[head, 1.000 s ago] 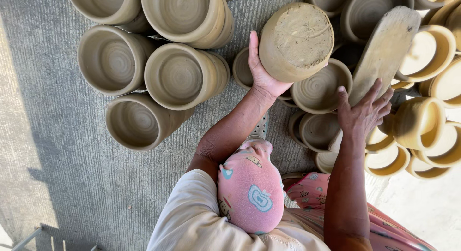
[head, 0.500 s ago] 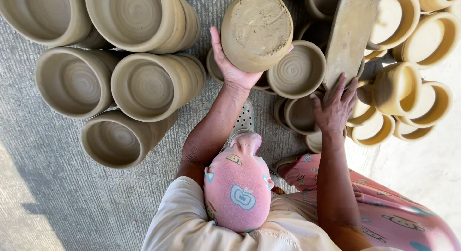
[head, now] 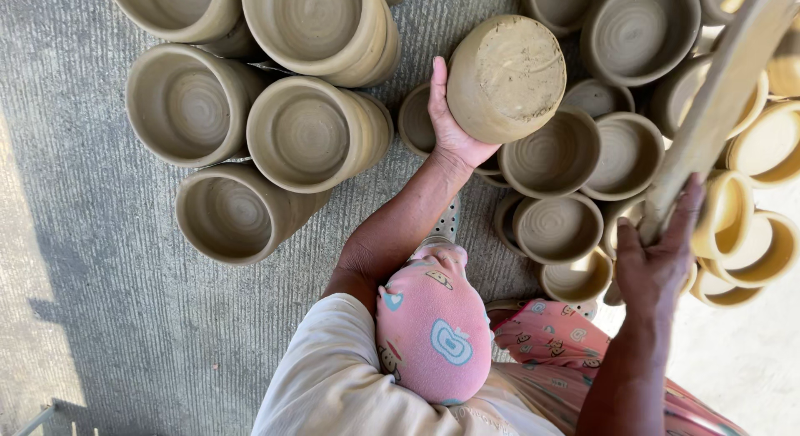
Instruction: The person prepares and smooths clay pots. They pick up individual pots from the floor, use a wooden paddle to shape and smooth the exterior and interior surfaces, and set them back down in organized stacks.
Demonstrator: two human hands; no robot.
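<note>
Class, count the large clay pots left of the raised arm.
5 large pots: two at the top edge, two in the middle, one lowest. More may lie beyond the frame.

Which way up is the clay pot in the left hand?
Tipped: the clay pot shows its flat base to the camera, mouth hidden, cupped by the left hand.

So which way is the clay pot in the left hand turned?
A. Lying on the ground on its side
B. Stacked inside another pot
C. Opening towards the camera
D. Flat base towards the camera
D: the left hand holds the clay pot up with its rough, closed base facing the camera, above the open pots on the ground.
</note>
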